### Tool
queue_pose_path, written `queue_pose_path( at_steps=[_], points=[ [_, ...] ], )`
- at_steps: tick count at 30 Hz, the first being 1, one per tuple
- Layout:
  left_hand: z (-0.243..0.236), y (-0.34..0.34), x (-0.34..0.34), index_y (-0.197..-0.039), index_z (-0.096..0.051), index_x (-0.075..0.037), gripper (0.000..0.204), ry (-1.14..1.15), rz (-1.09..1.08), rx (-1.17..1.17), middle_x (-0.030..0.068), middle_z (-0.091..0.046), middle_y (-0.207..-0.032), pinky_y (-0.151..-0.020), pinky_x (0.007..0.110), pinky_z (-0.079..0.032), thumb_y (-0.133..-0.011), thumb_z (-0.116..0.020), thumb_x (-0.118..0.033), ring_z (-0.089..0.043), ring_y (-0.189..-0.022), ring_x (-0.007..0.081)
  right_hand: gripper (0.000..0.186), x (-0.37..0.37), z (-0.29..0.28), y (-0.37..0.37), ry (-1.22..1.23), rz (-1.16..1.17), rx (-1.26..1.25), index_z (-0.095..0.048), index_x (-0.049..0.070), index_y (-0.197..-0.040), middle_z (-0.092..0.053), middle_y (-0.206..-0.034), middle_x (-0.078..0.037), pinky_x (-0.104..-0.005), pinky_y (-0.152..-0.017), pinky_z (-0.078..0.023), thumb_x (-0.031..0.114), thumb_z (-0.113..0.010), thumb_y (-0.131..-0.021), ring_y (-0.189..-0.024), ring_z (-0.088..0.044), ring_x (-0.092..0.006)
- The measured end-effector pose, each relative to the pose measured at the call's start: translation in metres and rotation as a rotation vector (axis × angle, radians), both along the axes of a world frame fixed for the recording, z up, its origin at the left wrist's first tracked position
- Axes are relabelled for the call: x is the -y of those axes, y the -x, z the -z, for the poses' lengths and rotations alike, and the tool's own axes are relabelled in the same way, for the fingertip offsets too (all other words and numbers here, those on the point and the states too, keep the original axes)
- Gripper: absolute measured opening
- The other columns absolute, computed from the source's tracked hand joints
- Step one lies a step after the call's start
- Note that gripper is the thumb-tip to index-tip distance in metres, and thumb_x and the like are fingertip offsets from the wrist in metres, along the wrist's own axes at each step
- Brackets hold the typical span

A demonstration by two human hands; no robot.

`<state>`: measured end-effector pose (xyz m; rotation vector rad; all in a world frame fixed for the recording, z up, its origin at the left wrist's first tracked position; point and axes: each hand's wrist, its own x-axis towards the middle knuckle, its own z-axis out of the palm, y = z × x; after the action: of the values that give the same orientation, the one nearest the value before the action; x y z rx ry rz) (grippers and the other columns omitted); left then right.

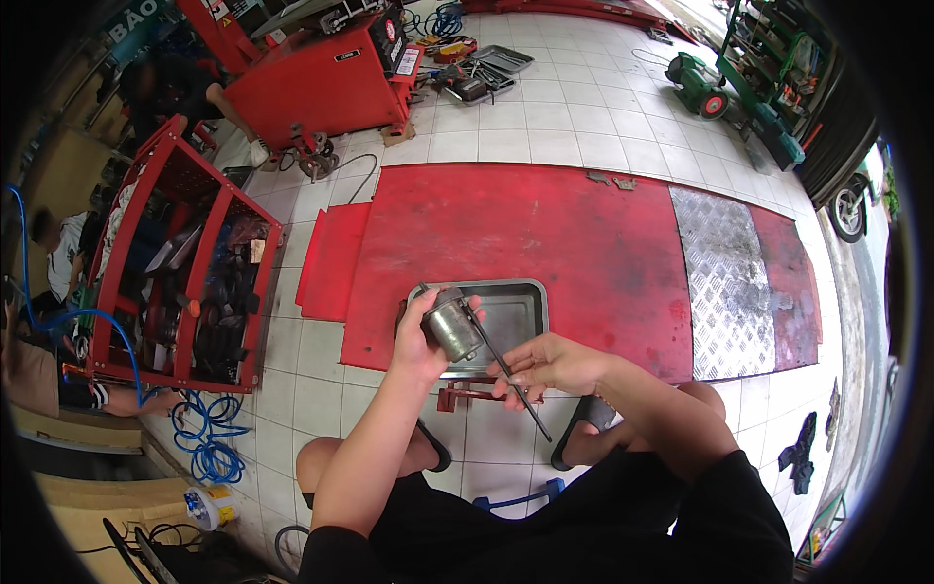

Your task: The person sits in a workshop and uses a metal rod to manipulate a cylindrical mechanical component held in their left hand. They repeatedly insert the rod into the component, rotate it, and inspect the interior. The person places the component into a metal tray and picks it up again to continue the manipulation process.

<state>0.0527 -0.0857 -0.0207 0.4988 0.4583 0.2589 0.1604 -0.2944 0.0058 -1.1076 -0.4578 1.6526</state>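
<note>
My left hand [420, 341] is wrapped round a cylindrical metal part [452, 329], silvery-grey and tilted, which looks like a small motor with a stub at its lower end. A thin dark rod [533, 414] runs slantwise along the cylinder's right side and past my right hand [545, 368]. The fingers of that hand are closed on the rod; its upper end lies against the cylinder. Beneath both hands, a rectangular metal tray [544, 316] rests at the near edge of a red lift platform [593, 263]. My left hand and the cylinder hide part of the tray.
To the left stands a red tool cart [209, 263], beside coiled blue hose [207, 443]. Two people are beyond it. A red cabinet [316, 88] stands at the back, with tools in trays [501, 58] on the tiled floor. A green machine [696, 86] is at the far right.
</note>
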Motion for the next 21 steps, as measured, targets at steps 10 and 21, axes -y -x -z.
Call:
queue_pose_path(
  at_steps=[10,21],
  points=[
    [-0.001,0.001,-0.003,-0.108,-0.058,-0.002,0.03,-0.006,0.002,0.019,0.0171,-0.062,-0.105,-0.092,0.052,-0.054,-0.092,-0.059,-0.028,-0.063,-0.103,0.0314,0.042,-0.001,0.033,-0.001,-0.045,0.08,0.173,-0.059,-0.005,-0.122,-0.069,-0.095,-0.01,-0.0259,-0.076,-0.053,0.01,-0.076,-0.087,-0.086,-0.066,-0.0148],
    [0.001,0.001,0.001,-0.108,-0.059,0.0,0.031,-0.015,0.014,0.015,0.0165,-0.061,-0.102,-0.094,0.053,-0.053,-0.091,-0.059,-0.027,-0.062,-0.1,0.0302,0.04,-0.002,0.03,-0.002,0.001,0.05,0.208,-0.061,-0.006,-0.115,-0.066,-0.077,-0.005,-0.0235,-0.063,-0.05,0.005,-0.08,-0.081,-0.071,-0.065,-0.0115]
  ],
)
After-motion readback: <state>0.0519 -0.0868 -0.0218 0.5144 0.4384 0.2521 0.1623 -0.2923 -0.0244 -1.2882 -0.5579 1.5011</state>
